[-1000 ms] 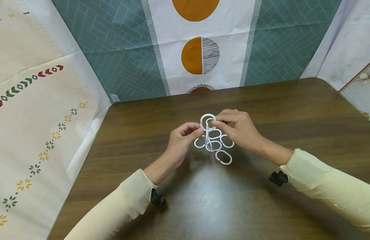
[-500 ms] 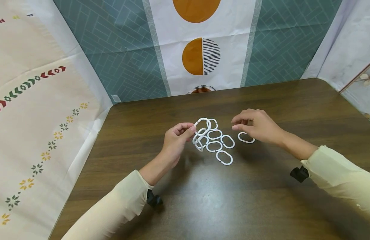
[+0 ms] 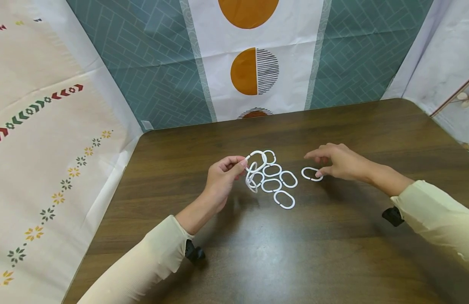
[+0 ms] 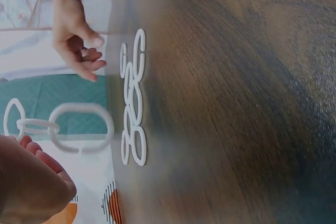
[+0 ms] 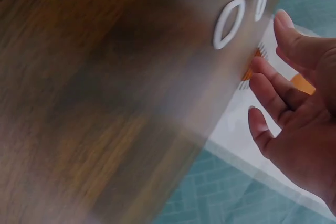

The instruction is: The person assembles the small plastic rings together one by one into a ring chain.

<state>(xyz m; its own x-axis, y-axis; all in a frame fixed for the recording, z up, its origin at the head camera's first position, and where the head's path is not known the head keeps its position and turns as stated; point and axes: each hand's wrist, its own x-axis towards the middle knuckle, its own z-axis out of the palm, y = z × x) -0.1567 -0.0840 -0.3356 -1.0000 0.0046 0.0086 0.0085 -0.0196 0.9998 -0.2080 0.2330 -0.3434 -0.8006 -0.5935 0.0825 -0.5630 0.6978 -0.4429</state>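
My left hand [image 3: 239,162] pinches the top of a short chain of linked white oval rings [image 3: 254,168], which hangs down to the dark wooden table [image 3: 257,253]. The left wrist view shows the chain's ring [image 4: 81,128] hanging past my curled fingers [image 4: 37,182]. Several loose white rings [image 3: 280,185] lie flat just right of the chain. A single ring [image 3: 311,174] lies apart, farther right. My right hand [image 3: 318,165] hovers over it with relaxed fingers, thumb tip at its edge, and holds nothing. In the right wrist view the open fingers [image 5: 273,93] spread beside that ring [image 5: 229,23].
Patterned sheets hang behind the table [image 3: 253,71] and to the left [image 3: 48,147] and right [image 3: 447,63]. The table's left edge [image 3: 105,202] runs close to my left sleeve. Bare wood lies in front of the rings.
My right hand has left the chain and moved right, now low beside a single ring on the table. My left hand stays, and the chain it holds has sunk lower.
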